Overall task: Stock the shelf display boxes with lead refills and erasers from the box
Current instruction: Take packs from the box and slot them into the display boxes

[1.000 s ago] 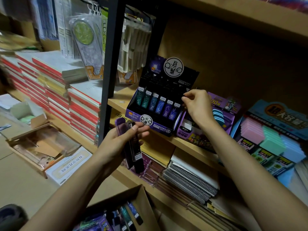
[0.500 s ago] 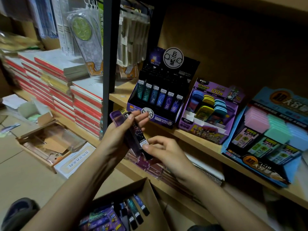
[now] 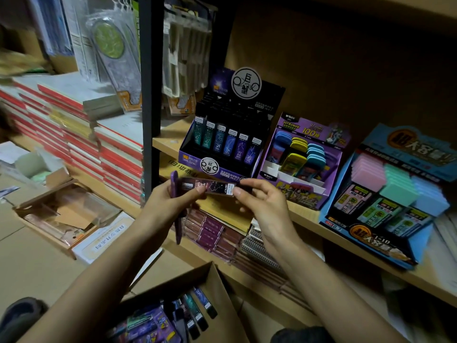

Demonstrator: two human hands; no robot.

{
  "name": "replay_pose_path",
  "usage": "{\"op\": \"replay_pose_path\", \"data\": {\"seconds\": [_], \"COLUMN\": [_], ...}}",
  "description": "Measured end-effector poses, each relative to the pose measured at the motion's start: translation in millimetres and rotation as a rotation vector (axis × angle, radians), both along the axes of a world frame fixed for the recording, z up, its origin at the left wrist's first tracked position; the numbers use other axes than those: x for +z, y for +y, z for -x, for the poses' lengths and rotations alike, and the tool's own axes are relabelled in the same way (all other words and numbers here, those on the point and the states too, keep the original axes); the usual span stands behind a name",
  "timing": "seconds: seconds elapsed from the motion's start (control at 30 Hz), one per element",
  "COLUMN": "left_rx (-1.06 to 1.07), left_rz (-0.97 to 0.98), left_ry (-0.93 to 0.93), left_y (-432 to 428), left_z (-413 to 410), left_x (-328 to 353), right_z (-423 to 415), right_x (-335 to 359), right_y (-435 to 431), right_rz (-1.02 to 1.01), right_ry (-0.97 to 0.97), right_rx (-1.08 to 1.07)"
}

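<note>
My left hand (image 3: 164, 204) grips a small bundle of lead refill cases, purple ones hanging below the palm (image 3: 178, 226). A dark refill case (image 3: 212, 188) lies sideways between both hands; my right hand (image 3: 262, 204) pinches its right end. Both hands hover just in front of the black-and-purple lead refill display box (image 3: 222, 134) on the shelf, whose front row holds several upright cases. To its right stand a purple display box (image 3: 304, 157) and a blue display box (image 3: 393, 189) with pastel blocks. The cardboard supply box (image 3: 217, 283) below holds more refills.
A black shelf post (image 3: 148, 95) rises left of the display boxes. Red-edged notebook stacks (image 3: 81, 134) fill the left shelf. Spiral notebooks (image 3: 262, 253) lie on the lower shelf. An open carton (image 3: 66, 214) sits on the floor at left.
My right hand came back from the shelf to the bundle in my left hand and now draws one dark case out sideways. Both hands rose slightly toward the refill display.
</note>
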State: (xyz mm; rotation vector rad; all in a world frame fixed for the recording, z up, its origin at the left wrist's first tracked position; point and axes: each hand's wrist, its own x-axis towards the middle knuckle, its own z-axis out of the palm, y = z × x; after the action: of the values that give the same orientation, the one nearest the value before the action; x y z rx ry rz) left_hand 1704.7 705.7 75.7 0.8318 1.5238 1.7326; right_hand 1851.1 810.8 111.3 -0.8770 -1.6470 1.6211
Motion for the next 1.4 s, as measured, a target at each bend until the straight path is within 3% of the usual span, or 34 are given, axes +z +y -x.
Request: {"op": "replay_pose_path", "data": {"seconds": [0.17, 0.27, 0.33, 0.47, 0.63, 0.97, 1.23, 1.4], "left_rx": [0.003, 0.109, 0.159, 0.254, 0.14, 0.188, 0.182, 0.144], "left_rz": [0.085, 0.091, 0.069, 0.022, -0.075, -0.067, -0.09, -0.104], "left_ry": [0.106, -0.23, -0.315, -0.206, -0.054, 0.011, -0.02, 0.008], "left_y": [4, 7, 5, -1, -12, -12, -15, -14], "left_z": [11, 29, 39, 45, 39, 37, 41, 34], "left_x": [-2, -4, -6, -5, 5, 7, 6, 10], "right_z": [17, 46, 71, 114, 135, 144, 154, 144], "right_x": [29, 55, 68, 74, 68, 65, 59, 71], "right_y": [17, 37, 49, 61, 61, 65, 68, 60], "right_rz": [-0.139, -0.277, -0.414, -0.712, -1.025, -0.97, -1.298, -1.333], "right_ry": [0.1, 0.112, 0.061, -0.099, -0.27, -0.325, -0.483, -0.546], "right_rx": [-0.086, -0.135, -0.168, -0.157, -0.07, 0.001, -0.047, -0.023]}}
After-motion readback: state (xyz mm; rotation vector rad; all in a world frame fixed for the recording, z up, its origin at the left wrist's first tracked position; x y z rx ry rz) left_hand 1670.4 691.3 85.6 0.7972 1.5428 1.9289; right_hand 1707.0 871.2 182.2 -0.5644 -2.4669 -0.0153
